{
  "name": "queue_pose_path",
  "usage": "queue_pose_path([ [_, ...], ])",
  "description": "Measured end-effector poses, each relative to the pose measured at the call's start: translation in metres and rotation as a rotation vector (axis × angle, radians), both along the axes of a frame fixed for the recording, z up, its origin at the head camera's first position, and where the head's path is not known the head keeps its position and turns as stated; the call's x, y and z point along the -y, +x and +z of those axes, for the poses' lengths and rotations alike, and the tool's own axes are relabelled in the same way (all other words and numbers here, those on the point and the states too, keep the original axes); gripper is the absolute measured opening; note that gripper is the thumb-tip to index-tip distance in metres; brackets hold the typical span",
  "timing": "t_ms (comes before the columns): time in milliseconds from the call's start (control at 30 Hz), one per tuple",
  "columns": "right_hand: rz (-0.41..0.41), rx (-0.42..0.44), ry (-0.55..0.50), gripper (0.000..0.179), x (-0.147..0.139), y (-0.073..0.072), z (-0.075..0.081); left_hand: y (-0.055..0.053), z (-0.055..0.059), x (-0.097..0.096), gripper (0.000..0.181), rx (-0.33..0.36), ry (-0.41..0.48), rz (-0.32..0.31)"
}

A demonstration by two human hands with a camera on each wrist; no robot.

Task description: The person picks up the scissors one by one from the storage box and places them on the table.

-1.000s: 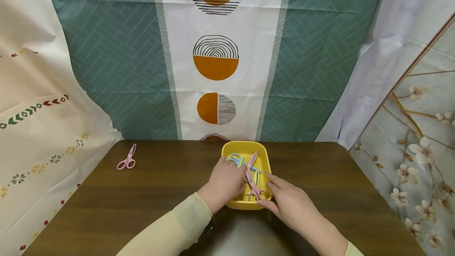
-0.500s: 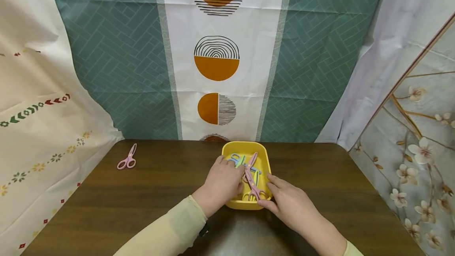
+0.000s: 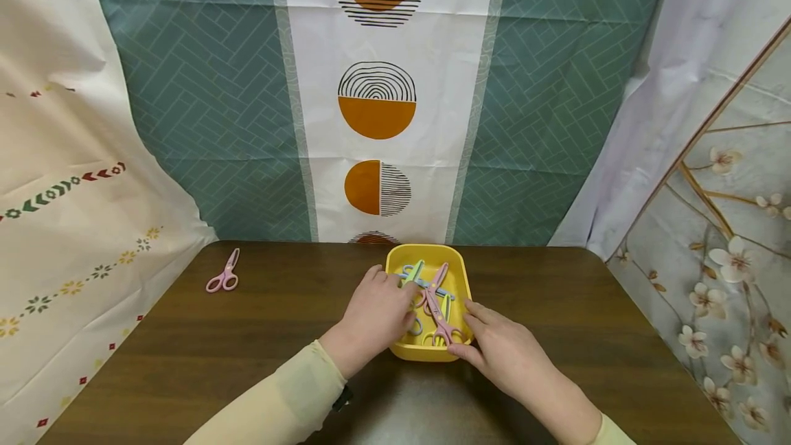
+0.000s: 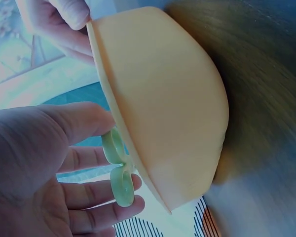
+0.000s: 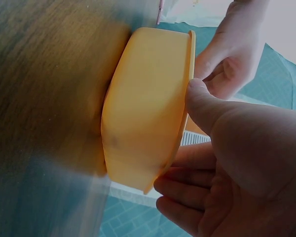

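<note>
Yellow basket (image 5: 148, 108): smooth, matt plastic;
Green scissors (image 4: 122, 190): smooth plastic;
Surface (image 3: 556, 307): wood-grained, faintly glossy;
Backdrop (image 3: 432, 122): creased, printed cloth

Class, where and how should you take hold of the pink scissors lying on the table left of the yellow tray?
Probably by the handle loops, coming from above on the near side, with the left hand as the closer one. The pink scissors lie flat on the table, loops at the near end and blades pointing away, so the loops should be met first.
</note>
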State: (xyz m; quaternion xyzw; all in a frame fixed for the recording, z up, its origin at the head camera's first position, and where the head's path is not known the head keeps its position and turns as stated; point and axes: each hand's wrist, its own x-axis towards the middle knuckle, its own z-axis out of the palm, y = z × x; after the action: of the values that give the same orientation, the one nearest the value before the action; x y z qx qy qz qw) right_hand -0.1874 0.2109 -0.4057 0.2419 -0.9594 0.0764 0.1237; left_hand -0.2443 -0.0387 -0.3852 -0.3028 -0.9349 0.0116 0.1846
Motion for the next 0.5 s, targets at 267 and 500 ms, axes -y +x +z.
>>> queue_pose_path([
  [267, -0.017, 0.024, 0.008, 0.071, 0.001, -0.002, 0.001, 0.001, 0.000, 0.010, 0.038, -0.012, 0.032, 0.005],
  [500, -0.022, 0.036, 0.014, 0.072, 0.001, -0.002, -0.001, 0.003, -0.002, 0.018, 0.038, -0.009, 0.071, 0.008],
])
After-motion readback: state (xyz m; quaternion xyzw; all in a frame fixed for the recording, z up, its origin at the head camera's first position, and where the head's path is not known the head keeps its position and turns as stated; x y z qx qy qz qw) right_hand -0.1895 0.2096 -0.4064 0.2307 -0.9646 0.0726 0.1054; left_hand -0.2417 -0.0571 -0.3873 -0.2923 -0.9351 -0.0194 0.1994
